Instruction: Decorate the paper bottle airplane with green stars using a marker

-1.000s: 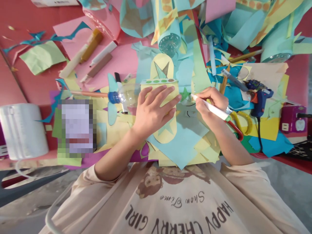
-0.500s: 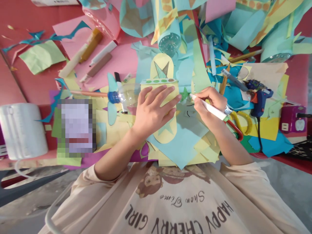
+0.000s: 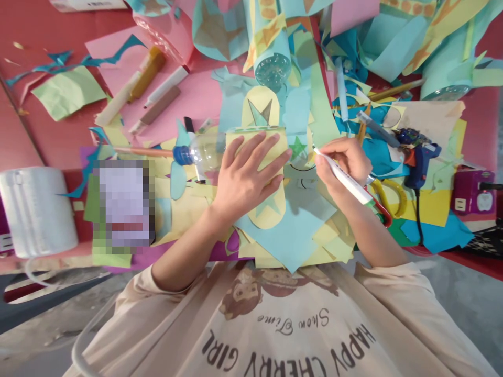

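Observation:
My left hand (image 3: 251, 173) lies with fingers spread over a clear plastic bottle (image 3: 210, 152) on its side, pressing on the yellow paper (image 3: 236, 135) wrapped round it. The blue cap (image 3: 183, 155) points left, with light-blue paper blades at it. From the bottle's sides stick out rounded yellow paper wings (image 3: 251, 102) bearing stars. A green star (image 3: 297, 149) shows on the bottle's bottom part, right of my left fingertips. My right hand (image 3: 348, 162) pinches a white marker (image 3: 346, 180), its tip just right of the star and apart from it.
Several markers (image 3: 167, 86) lie on pink paper at the upper left. A phone (image 3: 123, 204) and a white device (image 3: 39, 212) are at the left. At the right are yellow-handled scissors (image 3: 398, 196), a blue glue gun (image 3: 420, 165) and a purple socket box (image 3: 473, 191). Paper-wrapped bottles (image 3: 273, 68) stand behind.
My right hand has drawn the marker slightly to the right, away from the green star, which shows more fully. The bottle has rolled a little under my left hand; its blue blades have shifted.

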{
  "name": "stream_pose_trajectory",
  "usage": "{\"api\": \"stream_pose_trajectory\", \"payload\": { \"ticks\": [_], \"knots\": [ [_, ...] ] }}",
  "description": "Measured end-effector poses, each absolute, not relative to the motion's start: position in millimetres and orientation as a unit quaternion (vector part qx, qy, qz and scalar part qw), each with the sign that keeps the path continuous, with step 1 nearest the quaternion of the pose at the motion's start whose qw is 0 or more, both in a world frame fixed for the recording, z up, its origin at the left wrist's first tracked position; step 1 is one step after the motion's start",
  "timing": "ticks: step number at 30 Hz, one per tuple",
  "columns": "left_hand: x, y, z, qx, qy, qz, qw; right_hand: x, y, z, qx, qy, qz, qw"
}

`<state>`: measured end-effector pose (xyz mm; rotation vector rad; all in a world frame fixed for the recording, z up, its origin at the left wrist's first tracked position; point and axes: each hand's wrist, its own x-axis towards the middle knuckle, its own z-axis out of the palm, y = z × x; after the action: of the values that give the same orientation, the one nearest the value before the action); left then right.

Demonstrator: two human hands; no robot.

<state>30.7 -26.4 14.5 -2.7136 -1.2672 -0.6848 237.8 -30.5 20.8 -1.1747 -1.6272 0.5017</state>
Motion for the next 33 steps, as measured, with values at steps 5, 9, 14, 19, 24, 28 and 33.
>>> {"api": "stream_pose_trajectory", "payload": {
  "ticks": [5,9,14,19,24,28,33],
  "knots": [
    [32.6,-30.0,21.6,-0.885,-0.427,-0.185,-0.017,233.6,-30.0,19.8,-0.49,-0.703,0.229,0.462],
    [33.9,-30.5,20.8,-0.88,-0.435,-0.179,-0.061,231.2,-27.5,19.2,-0.47,-0.729,0.177,0.464],
    [34.1,-27.4,16.9,-0.872,-0.442,-0.189,-0.086,230.8,-24.3,20.2,-0.458,-0.744,0.138,0.466],
    [33.9,-27.1,16.2,-0.875,-0.44,-0.192,-0.062,230.3,-23.9,22.5,-0.454,-0.759,0.118,0.452],
    [34.3,-27.0,14.3,-0.875,-0.436,-0.204,-0.051,229.0,-24.3,21.7,-0.457,-0.753,0.146,0.45],
    [34.6,-26.8,14.7,-0.873,-0.439,-0.204,-0.061,229.2,-24.0,19.6,-0.453,-0.753,0.158,0.45],
    [34.4,-27.2,16.9,-0.869,-0.446,-0.192,-0.09,230.0,-25.1,21.1,-0.46,-0.757,0.156,0.438]
  ]
}}
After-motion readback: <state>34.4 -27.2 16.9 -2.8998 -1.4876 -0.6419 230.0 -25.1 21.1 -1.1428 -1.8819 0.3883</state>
